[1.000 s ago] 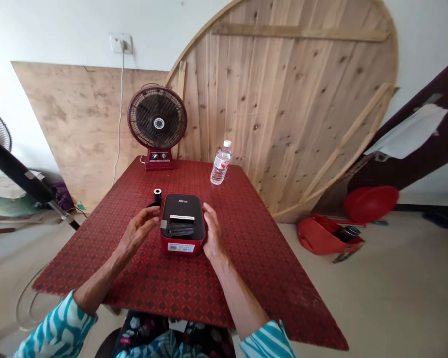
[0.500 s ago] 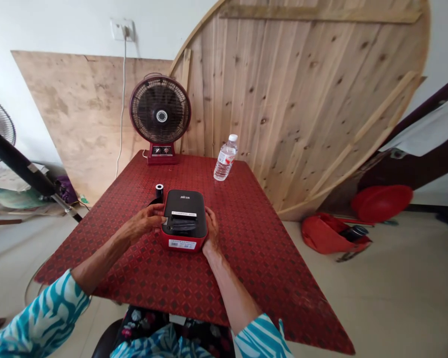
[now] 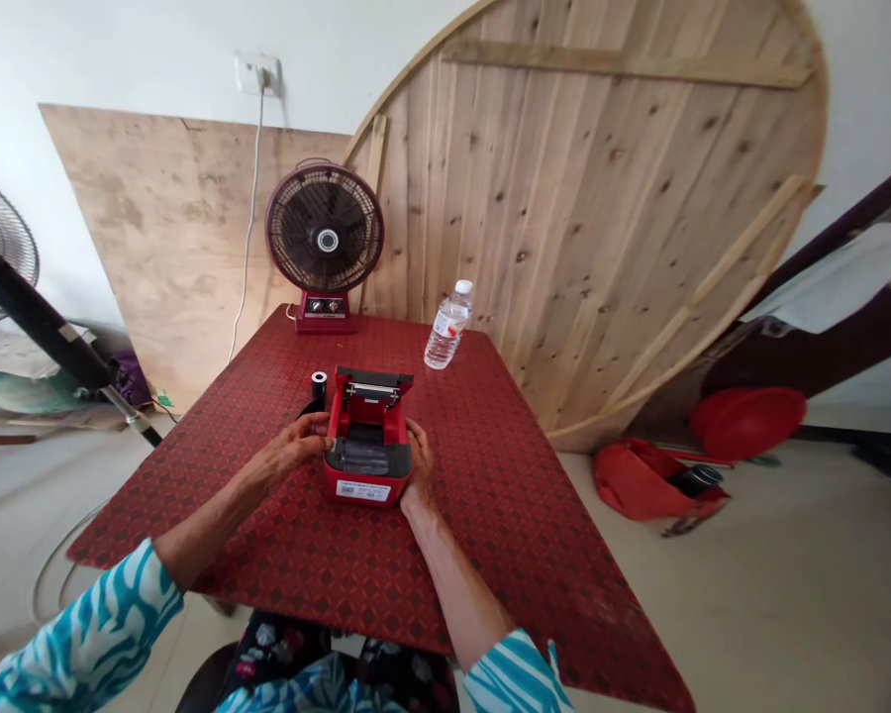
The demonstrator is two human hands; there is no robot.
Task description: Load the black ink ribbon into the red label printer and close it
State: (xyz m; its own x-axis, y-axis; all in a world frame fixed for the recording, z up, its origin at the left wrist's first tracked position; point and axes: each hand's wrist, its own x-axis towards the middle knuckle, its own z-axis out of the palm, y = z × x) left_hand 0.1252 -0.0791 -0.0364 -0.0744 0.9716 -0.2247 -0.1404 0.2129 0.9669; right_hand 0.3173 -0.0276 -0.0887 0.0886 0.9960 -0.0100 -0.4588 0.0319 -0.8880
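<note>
A red and black label printer point(image 3: 371, 487) sits on the table between my hands, its lid point(image 3: 375, 381) raised and tipped back. Dark film-like material lies across the front of its open bay. My left hand point(image 3: 297, 446) grips the printer's left front side, thumb near the corner. Around the right side curls my right hand point(image 3: 418, 465), its fingertips partly hidden behind the body. Just beyond my left fingers stands a small black roll point(image 3: 319, 388) with a white core, a dark strip beside it.
A clear water bottle point(image 3: 445, 327) and a dark red fan point(image 3: 325, 243) stand toward the back of the patterned red table point(image 3: 505, 555). Behind leans a round wooden board point(image 3: 564, 228). A red bag point(image 3: 631, 483) lies on the floor at right; a standing fan point(image 3: 0, 248) is at left.
The printer's lid has swung up and back, showing the inside. Both hands stay at the printer's sides. The view has shifted slightly.
</note>
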